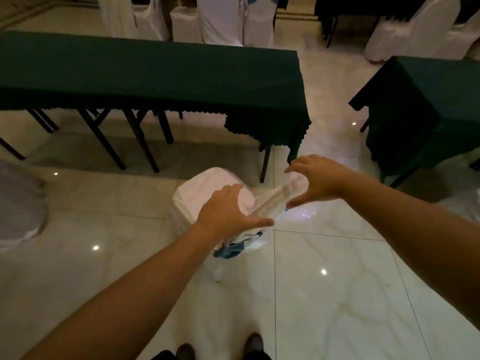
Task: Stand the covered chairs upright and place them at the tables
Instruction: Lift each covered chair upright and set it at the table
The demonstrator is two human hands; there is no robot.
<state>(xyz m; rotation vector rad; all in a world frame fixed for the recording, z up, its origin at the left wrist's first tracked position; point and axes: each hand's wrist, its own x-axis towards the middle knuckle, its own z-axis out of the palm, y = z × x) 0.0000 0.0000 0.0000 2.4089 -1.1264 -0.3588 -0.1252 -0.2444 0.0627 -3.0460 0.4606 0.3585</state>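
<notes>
Glossy marble floor [337, 294], green-draped tabletop [145, 71] ahead, both hands' grip released over the blurred white chair [207, 188].

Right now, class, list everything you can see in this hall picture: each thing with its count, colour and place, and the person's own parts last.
Covered chair: one, white cover with a blue sash low on its back, upright on the floor between the two hands, near the long table's corner.
Long table: one, dark green cloth, black folding legs, across the upper left.
Second table: one, dark green cloth, right edge.
Other covered chairs: several, white, behind the tables; exact count unclear.
Grey-white cover: one, left edge, only partly visible.
Floor: pale glossy marble tiles.
Shoes: two, dark, bottom edge.
Left hand: open, over the chair back.
Right hand: open, at the chair back's far end.
</notes>
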